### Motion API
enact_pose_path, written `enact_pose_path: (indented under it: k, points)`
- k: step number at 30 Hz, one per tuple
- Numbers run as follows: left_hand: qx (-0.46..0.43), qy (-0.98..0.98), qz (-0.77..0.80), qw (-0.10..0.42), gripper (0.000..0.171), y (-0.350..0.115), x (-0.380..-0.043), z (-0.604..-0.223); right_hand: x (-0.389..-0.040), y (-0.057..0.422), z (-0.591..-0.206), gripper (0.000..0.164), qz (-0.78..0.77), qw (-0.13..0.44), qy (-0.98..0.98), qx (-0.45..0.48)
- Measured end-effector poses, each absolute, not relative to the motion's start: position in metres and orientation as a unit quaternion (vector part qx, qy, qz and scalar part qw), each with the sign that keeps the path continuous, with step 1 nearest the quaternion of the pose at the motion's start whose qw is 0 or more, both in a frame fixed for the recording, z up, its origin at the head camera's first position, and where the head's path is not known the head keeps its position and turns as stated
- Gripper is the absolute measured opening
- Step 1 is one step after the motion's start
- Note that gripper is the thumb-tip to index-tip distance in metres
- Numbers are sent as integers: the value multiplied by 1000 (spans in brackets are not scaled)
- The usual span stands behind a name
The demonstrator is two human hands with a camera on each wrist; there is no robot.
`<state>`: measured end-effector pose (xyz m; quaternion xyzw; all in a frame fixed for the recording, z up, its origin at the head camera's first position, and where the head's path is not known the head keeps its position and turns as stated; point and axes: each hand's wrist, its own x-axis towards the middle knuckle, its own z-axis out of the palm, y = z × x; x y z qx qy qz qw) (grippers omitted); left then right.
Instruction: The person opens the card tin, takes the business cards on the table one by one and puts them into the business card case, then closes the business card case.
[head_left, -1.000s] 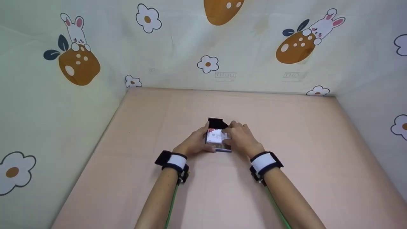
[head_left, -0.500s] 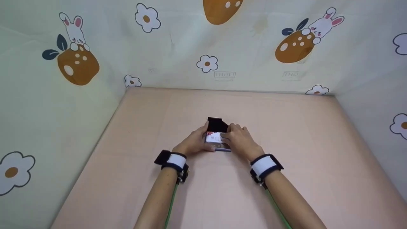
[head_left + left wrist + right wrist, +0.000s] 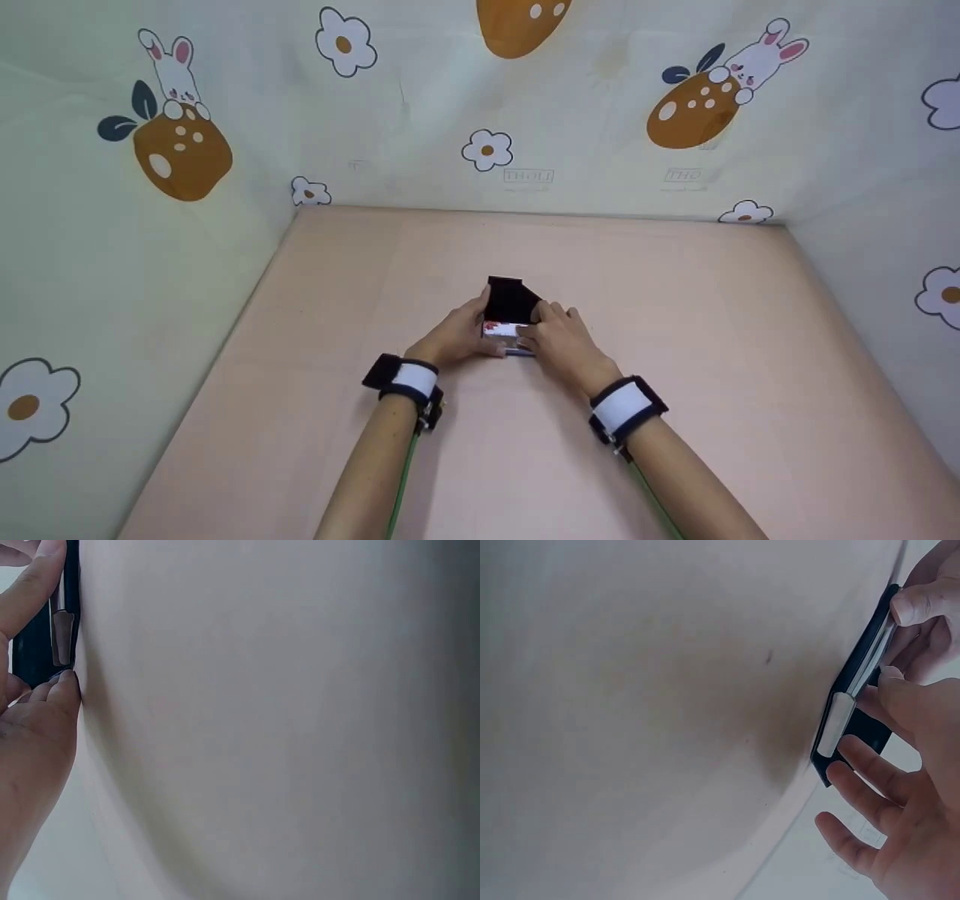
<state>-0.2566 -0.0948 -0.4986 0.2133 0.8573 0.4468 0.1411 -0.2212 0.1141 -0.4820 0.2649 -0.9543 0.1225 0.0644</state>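
Note:
Near the table's middle, my left hand (image 3: pixel 454 337) grips the left side of a black card case (image 3: pixel 511 300), with its thumb at the near edge and fingers at the far side. In the case lies a white card (image 3: pixel 495 328) printed with red flowers, its lower part within a see-through pocket at the near end. My right hand (image 3: pixel 564 339) pinches the card at its right side with thumb and index finger; in the right wrist view the other fingers (image 3: pixel 846 836) spread out past the case (image 3: pixel 874 637). The left wrist view catches only an end of the case (image 3: pixel 34 645).
The pink table (image 3: pixel 360 262) meets patterned wall sheets (image 3: pixel 405 112) at the back and both sides. A strap (image 3: pixel 622 397) is fastened round each wrist, with a green cable (image 3: pixel 405 480) running back along the forearm.
The card has slid toward the near end of the case, leaving more of the black inside exposed behind it. My right hand has moved slightly nearer with it; my left hand has stayed put.

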Motion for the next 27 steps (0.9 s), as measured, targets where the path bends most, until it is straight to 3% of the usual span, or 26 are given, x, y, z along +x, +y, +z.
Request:
enact_pose_path:
  k: [11,18,27]
  points:
    - [203,863,439,146,117,-95,-256,-500,-219,115,-483,30,176,50,-951,248]
    - [184,866,440,151,120,-94,-255,-497,-228,122,-481,50,241,-8,-953,181]
    - [177,856,455,169,123,-95,-256,-492,-238,130,-479,52,295,-72,-938,166]
